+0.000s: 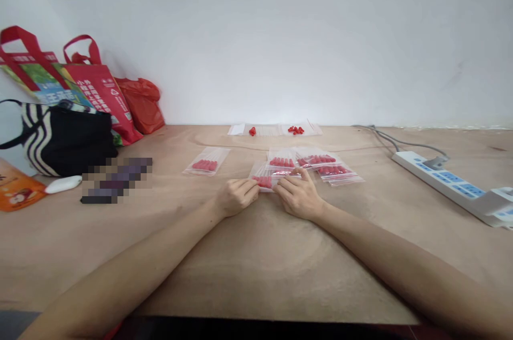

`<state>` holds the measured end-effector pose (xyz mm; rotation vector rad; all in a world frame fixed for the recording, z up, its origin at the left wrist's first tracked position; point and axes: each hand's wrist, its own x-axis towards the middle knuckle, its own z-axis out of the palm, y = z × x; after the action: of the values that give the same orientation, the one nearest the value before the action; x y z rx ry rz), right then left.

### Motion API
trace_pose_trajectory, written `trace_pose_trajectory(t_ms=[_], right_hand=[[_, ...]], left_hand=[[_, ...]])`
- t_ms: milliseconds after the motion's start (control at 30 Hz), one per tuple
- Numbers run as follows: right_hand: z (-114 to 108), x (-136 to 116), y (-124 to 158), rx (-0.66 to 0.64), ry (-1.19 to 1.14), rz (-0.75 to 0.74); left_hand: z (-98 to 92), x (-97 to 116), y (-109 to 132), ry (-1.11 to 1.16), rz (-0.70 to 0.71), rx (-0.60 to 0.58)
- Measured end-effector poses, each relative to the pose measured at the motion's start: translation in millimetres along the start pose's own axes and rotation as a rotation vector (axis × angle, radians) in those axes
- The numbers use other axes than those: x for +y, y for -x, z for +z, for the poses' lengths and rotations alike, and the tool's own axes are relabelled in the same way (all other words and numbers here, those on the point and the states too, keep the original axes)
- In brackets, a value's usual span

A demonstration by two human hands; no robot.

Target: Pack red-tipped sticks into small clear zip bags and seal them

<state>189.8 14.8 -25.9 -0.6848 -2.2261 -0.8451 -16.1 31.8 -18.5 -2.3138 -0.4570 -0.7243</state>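
Observation:
Between my two hands lies a clear zip bag [263, 182] with a row of small red pieces inside. My left hand [238, 196] is closed, its fingers pinching the bag's near left edge. My right hand [298, 194] grips the near right edge, with its index finger raised and bent. Just beyond, another zip bag of red pieces [282, 162] partly overlaps the held one. More filled bags [332, 170] are piled to the right of it. A single filled bag [206, 162] lies apart on the left. My fingertips partly hide the held bag's edge.
Loose red pieces [295, 130] rest on clear plastic by the wall. A white power strip [444, 182] with a grey cord [385, 134] is at right. At left are a black bag [80, 139], red shopping bags [108, 94], a white mouse-like object [63, 185] and a blurred dark object [118, 182].

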Motion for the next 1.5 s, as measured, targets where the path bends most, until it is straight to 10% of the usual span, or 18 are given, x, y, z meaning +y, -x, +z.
trace_pose_trajectory(t_ms=[733,1500], right_hand=[[0.0,2.3,4.4,0.100,-0.005,0.003],[-3.9,-0.7,2.3,0.101,0.038,0.020]], left_hand=[[-1.6,-0.3,-0.2,0.088,0.028,0.153],[-1.2,-5.5,2.8,-0.031,-0.019,0.049]])
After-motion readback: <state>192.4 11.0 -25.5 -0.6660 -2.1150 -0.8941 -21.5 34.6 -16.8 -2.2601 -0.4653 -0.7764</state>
